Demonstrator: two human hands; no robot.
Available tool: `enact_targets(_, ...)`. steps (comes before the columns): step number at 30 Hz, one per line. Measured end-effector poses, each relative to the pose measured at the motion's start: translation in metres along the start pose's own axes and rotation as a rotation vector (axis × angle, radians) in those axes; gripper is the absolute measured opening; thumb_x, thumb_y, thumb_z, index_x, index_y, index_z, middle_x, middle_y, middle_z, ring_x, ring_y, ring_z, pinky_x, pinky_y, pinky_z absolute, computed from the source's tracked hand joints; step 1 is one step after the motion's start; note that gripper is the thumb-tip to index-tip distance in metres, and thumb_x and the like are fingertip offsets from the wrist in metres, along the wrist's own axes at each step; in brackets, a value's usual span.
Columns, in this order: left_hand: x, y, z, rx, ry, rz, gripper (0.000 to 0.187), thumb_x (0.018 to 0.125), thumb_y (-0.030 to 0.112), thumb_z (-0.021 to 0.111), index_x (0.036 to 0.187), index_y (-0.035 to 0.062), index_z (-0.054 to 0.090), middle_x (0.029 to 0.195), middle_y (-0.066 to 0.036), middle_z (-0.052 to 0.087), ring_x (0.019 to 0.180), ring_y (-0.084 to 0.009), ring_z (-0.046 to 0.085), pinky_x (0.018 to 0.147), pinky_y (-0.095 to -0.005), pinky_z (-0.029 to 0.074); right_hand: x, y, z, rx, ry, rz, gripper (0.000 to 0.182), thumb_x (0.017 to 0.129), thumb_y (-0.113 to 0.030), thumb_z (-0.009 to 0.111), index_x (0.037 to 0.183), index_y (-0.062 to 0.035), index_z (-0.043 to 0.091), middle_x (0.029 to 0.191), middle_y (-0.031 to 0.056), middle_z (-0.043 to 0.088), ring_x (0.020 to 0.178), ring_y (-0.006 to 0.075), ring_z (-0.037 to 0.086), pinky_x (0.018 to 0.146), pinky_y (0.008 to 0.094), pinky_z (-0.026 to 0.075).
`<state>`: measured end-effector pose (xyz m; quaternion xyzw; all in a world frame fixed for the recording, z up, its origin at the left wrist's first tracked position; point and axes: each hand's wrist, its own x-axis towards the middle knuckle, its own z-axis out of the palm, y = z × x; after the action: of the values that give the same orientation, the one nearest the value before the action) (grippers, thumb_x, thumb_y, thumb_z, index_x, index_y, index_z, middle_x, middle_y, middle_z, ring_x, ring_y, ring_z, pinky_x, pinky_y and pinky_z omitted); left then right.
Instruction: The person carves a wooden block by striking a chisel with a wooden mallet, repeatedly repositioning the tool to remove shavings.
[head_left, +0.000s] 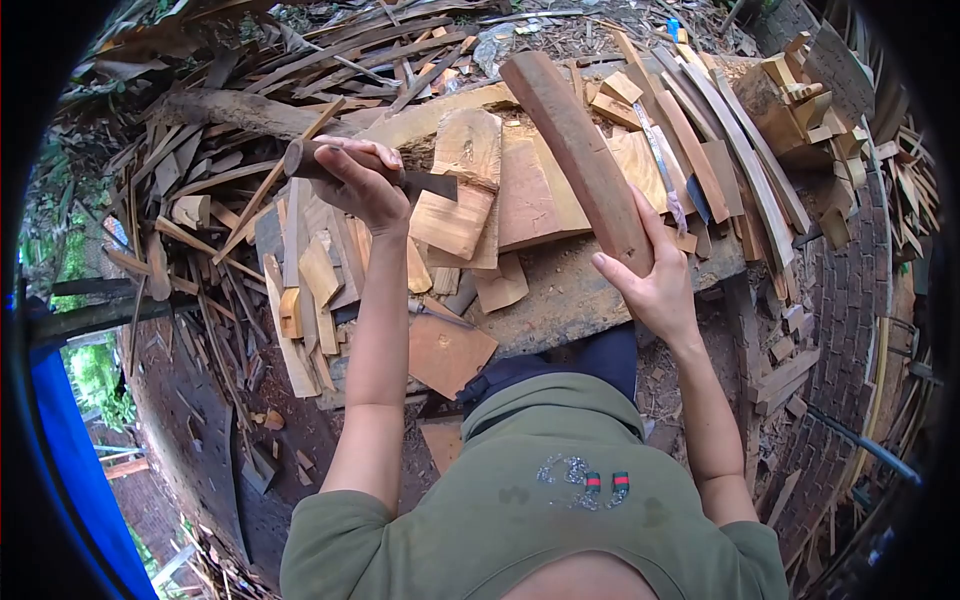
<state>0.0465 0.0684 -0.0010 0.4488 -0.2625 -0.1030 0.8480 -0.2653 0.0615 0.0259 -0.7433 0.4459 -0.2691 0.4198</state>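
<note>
My left hand [365, 185] is closed round the wooden handle of a chisel [430, 184], whose flat dark blade points right over light wood blocks. In my right hand [655, 275] I grip the lower end of a long brown wooden club [575, 150], which slants up and to the left above the workbench. The tool and the club are apart. Between them lie a round-topped light block [467, 145] and a broad reddish board [525, 195].
The worn bench [570, 300] carries several offcuts and long wood strips [740, 150]. A square wood piece [447, 350] lies at the near edge. Scrap wood heaps [215, 190] stand at the left, and a brick surface [845, 290] is at the right.
</note>
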Motion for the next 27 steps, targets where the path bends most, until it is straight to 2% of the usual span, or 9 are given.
enact_targets(4,0.007,0.000,0.007,0.017,-0.124,-0.056,0.068,0.085,0.077,0.047,0.088,0.0088,0.045,0.062,-0.005,0.049,0.044,-0.0159,0.050,0.041,-0.0271,0.043,-0.005,-0.010,0.000,-0.004,-0.005,0.102,0.084,0.078,-0.025,0.077,0.150,-0.0119,0.036,0.138,0.0224,0.054,0.122,0.0321,0.058,0.102,0.0401,0.047)
enact_targets(11,0.020,-0.011,0.010,-0.070,-0.434,-0.176,0.076,0.083,0.082,0.045,0.092,0.0064,0.042,0.069,-0.006,0.047,0.046,-0.0167,0.048,0.039,-0.0276,0.042,-0.005,-0.006,0.003,0.013,0.004,0.147,0.086,0.077,-0.022,0.078,0.150,-0.0126,0.035,0.139,0.0215,0.053,0.123,0.0312,0.058,0.102,0.0398,0.047)
enact_targets(13,0.024,-0.011,0.014,-0.023,-0.487,-0.170,0.079,0.081,0.084,0.044,0.087,0.0049,0.043,0.069,-0.006,0.045,0.047,-0.0163,0.047,0.039,-0.0266,0.042,-0.005,-0.002,0.006,-0.036,0.017,0.137,0.085,0.077,-0.022,0.078,0.150,-0.0119,0.035,0.141,0.0209,0.052,0.124,0.0310,0.057,0.102,0.0398,0.047)
enact_targets(15,0.030,-0.012,0.022,-0.007,-0.692,-0.054,0.080,0.081,0.083,0.046,0.079,0.0028,0.044,0.069,-0.006,0.044,0.049,-0.0154,0.047,0.040,-0.0252,0.042,-0.004,-0.001,0.007,-0.014,0.016,0.145,0.085,0.077,-0.022,0.078,0.150,-0.0115,0.035,0.142,0.0205,0.051,0.125,0.0309,0.057,0.103,0.0397,0.047)
enact_targets(19,0.022,-0.011,0.027,0.115,-0.637,-0.054,0.081,0.081,0.080,0.050,0.077,0.0001,0.046,0.068,-0.005,0.043,0.045,-0.0137,0.048,0.038,-0.0251,0.042,-0.002,0.001,0.009,0.017,0.022,0.129,0.084,0.078,-0.023,0.077,0.150,-0.0109,0.035,0.141,0.0210,0.052,0.124,0.0308,0.057,0.103,0.0394,0.046)
enact_targets(20,0.022,-0.015,0.022,0.046,-0.636,-0.032,0.067,0.086,0.065,0.062,0.078,0.0001,0.047,0.066,-0.006,0.050,0.045,-0.0129,0.051,0.039,-0.0252,0.043,-0.002,0.003,0.009,0.021,0.015,0.123,0.084,0.078,-0.023,0.077,0.150,-0.0109,0.035,0.141,0.0210,0.052,0.124,0.0308,0.057,0.103,0.0394,0.046)
enact_targets(21,0.020,-0.014,0.021,0.056,-0.631,-0.024,0.067,0.086,0.065,0.062,0.078,0.0001,0.047,0.066,-0.006,0.050,0.045,-0.0129,0.051,0.039,-0.0252,0.043,-0.001,0.004,0.008,0.045,-0.001,0.125,0.084,0.078,-0.023,0.077,0.150,-0.0108,0.035,0.140,0.0218,0.052,0.124,0.0308,0.057,0.103,0.0394,0.046)
enact_targets(23,0.014,-0.015,0.023,0.297,-0.423,0.228,0.047,0.092,0.042,0.068,0.080,0.0005,0.050,0.067,-0.007,0.058,0.047,-0.0122,0.055,0.042,-0.0253,0.046,0.002,0.006,0.008,0.078,-0.026,0.118,0.084,0.079,-0.023,0.077,0.150,-0.0108,0.035,0.139,0.0226,0.053,0.124,0.0308,0.057,0.103,0.0393,0.046)
enact_targets(27,0.005,-0.004,0.034,0.157,-0.397,0.071,0.028,0.096,0.030,0.066,0.093,0.0048,0.054,0.072,-0.004,0.061,0.055,-0.0105,0.057,0.053,-0.0249,0.050,0.003,0.009,0.007,0.088,-0.041,0.110,0.083,0.079,-0.024,0.077,0.150,-0.0101,0.036,0.138,0.0236,0.054,0.123,0.0313,0.057,0.102,0.0401,0.046)
